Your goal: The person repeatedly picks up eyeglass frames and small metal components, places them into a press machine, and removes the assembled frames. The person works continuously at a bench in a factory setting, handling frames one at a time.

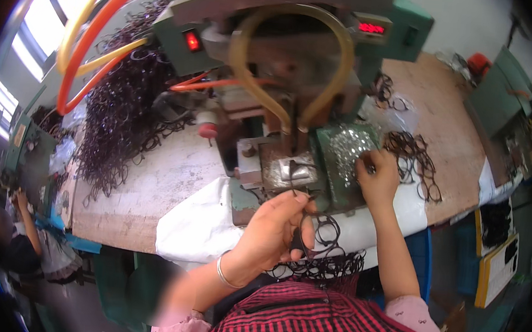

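My left hand point(273, 225) is closed around a dark eyeglass frame point(298, 238), just in front of the machine's metal fixture point(289, 170). Part of that frame is hidden by my fingers. Over a green tray point(339, 196) of small shiny metal parts point(348, 149), my right hand point(380, 181) has its fingers curled together at the tray's right side. Whatever lies between those fingertips is too small to make out. Several dark eyeglass frames point(327, 266) lie heaped near my lap, below the left hand.
A bench machine point(289, 48) with yellow and orange hoses point(77, 96) stands over the fixture. A tall heap of dark frames point(116, 108) covers the left of the table point(129, 208); a smaller heap point(413, 157) lies right of the tray. Another person's arm point(30, 224) shows at far left.
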Available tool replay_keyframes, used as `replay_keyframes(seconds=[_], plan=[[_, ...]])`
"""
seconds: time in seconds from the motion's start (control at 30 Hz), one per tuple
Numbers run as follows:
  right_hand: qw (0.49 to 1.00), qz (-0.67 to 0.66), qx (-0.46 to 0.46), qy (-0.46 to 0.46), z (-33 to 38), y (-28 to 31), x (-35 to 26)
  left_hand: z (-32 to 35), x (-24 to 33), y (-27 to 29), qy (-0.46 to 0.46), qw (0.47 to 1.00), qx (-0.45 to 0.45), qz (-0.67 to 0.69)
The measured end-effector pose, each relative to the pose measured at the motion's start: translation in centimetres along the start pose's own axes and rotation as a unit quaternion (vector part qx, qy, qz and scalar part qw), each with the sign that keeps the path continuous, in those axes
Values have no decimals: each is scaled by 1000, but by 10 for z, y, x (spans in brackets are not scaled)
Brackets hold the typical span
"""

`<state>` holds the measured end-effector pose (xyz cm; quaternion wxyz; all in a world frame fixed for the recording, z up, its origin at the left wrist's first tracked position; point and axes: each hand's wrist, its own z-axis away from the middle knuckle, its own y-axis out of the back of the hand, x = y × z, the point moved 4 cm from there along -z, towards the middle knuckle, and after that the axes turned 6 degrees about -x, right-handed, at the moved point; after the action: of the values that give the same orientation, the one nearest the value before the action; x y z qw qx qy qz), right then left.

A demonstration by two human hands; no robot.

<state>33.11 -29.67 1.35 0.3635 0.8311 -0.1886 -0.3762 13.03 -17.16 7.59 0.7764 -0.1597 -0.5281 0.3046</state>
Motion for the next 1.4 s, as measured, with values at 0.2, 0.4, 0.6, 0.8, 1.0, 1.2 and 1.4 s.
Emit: replay_keyframes(seconds=[0.2,0.4,0.6,0.8,1.0,1.2,1.4], plan=[[992,6,-8,126,-10,-10,-6,-2,-6,7,-5,1000,-30,4],[970,-236,17,-53,24,2,19,35,-17,99,-293,925,174,-168],[950,-303,-31,-75,28,3,-2,-64,102,233,-376,663,454,-462],[940,-322,-57,-102,20,-5,-19,-122,109,305,-367,621,531,-445],[947,-283,-27,-148,61,35,23,-19,88,325,-244,770,400,-433],[925,-349,-139,52,1,39,-93,91,97,348,-70,572,529,-622],[868,-471,-159,-15,-10,2,-111,74,85,212,-471,544,461,-519]])
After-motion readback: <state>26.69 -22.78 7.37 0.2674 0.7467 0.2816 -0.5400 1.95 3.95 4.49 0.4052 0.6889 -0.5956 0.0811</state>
